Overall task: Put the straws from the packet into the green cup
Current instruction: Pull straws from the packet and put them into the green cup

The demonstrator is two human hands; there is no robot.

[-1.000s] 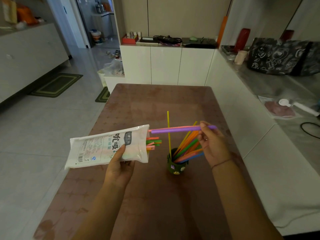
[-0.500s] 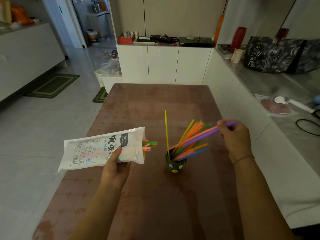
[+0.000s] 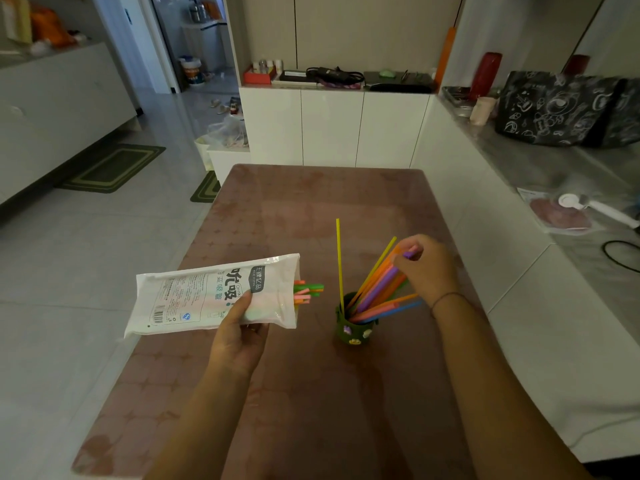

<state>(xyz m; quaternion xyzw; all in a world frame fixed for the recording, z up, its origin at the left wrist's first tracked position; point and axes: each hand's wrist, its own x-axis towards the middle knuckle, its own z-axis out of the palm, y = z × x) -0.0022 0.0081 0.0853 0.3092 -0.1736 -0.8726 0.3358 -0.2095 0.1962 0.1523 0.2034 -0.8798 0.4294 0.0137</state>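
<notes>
Brown table (image 3: pixel 311 209), left fingers (image 3: pixel 244 301) clamped on packet (image 3: pixel 194 296), right fingers (image 3: pixel 414 245) pinching purple straw (image 3: pixel 377 289) (foot in green cup (image 3: pixel 350 331))

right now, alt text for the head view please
A person's right hand pinches the top of a purple straw, its lower end in a green cup of coloured straws on a brown table. The left hand holds a white packet with more straws poking out.

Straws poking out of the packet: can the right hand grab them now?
Probably not yet: the right hand pinches a purple straw in the green cup. After letting go, the way looks free; the packet points its open end at it.
</notes>
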